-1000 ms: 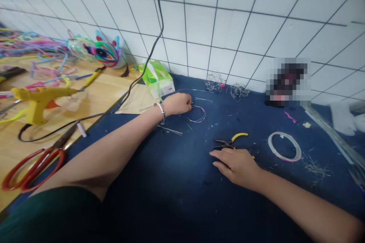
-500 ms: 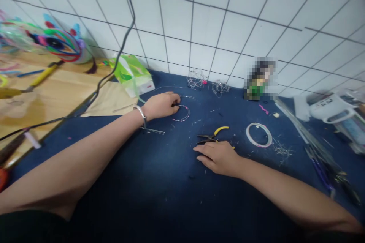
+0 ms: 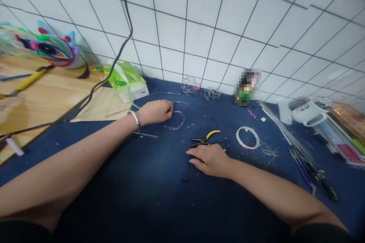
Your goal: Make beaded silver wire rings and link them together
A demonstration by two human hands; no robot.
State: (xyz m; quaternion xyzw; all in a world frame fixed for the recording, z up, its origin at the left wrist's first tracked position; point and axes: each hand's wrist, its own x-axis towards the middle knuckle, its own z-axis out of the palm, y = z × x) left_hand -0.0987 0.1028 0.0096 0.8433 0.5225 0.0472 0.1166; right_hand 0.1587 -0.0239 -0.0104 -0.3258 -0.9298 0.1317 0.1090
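My left hand [image 3: 157, 111], with a silver bangle on its wrist, is closed at the left back of the dark blue cloth. Its fingertips curl under, so whatever they may hold is hidden. Just to its right and front lies a thin wire ring [image 3: 184, 120] with pink bits. My right hand [image 3: 210, 160] rests palm down, its fingers stretched out to the left and grasping nothing visible. Beside and partly under it lie pliers [image 3: 203, 140] with yellow handles, jaws pointing left. Loose wires [image 3: 180, 102] lie behind my left hand, and more wire ends [image 3: 149, 136] stick out below its wrist.
Right of the pliers sit a white wire coil [image 3: 237, 138] and wire clippings [image 3: 269, 151]. Purple-handled pliers [image 3: 302, 172] and a white mug [image 3: 305, 113] stand farther right. Tangled wire [image 3: 189, 85] and a green tissue pack [image 3: 125, 79] are along the tiled wall. A black cable [image 3: 121, 51] hangs at left.
The camera view has shifted slightly, so the table appears farther left and lower. My left fingers have curled in more beside the wire ring. My right hand stays by the pliers.
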